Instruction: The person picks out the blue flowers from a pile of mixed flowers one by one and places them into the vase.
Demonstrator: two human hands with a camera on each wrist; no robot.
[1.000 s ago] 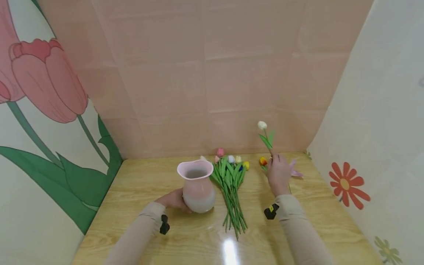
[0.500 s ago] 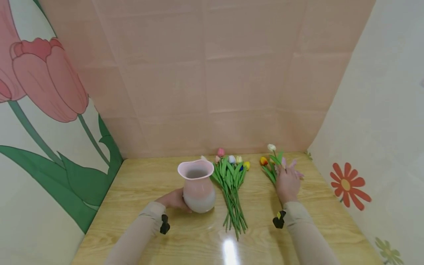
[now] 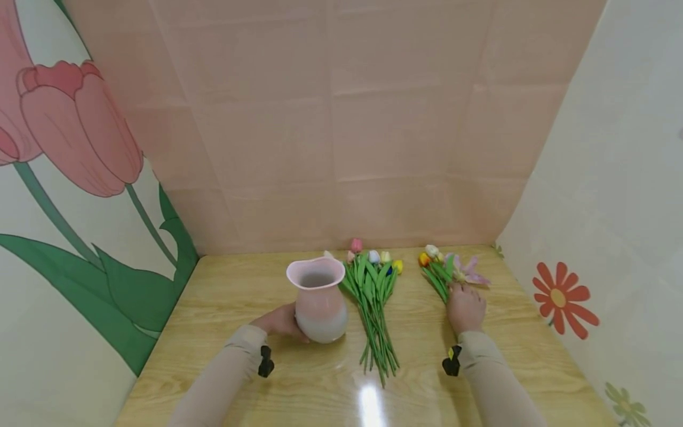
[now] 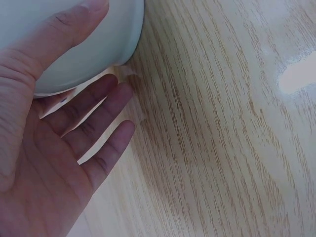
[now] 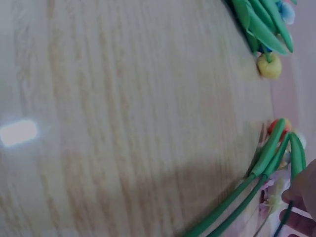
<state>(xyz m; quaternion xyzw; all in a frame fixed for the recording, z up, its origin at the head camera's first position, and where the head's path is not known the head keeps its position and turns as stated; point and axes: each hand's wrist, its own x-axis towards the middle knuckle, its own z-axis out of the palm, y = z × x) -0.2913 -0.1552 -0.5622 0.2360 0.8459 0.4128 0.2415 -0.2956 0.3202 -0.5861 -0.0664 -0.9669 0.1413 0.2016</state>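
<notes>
A pink-to-white vase point(image 3: 320, 314) with a wavy rim is left of the table's middle. My left hand point(image 3: 280, 323) holds its left side; in the left wrist view the thumb lies across the vase's wall and the other fingers reach round near its base. On the right, my right hand point(image 3: 466, 305) pinches the stem of a white tulip point(image 3: 431, 251), low over the table. In the right wrist view a thin green stem point(image 5: 284, 219) passes between the fingers. Next to it are a red-orange tulip point(image 3: 424, 259) and a pink lily point(image 3: 469, 271).
A bunch of artificial tulips point(image 3: 373, 296) lies between vase and right hand, stems towards me. The wooden table point(image 3: 224, 290) ends at a pink backdrop point(image 3: 341, 148). Decorated panels point(image 3: 603, 196) stand on both sides.
My right hand has moved right and down with the white tulip, whose head has sunk from above the table to beside the orange tulip. The left hand and vase have stayed put.
</notes>
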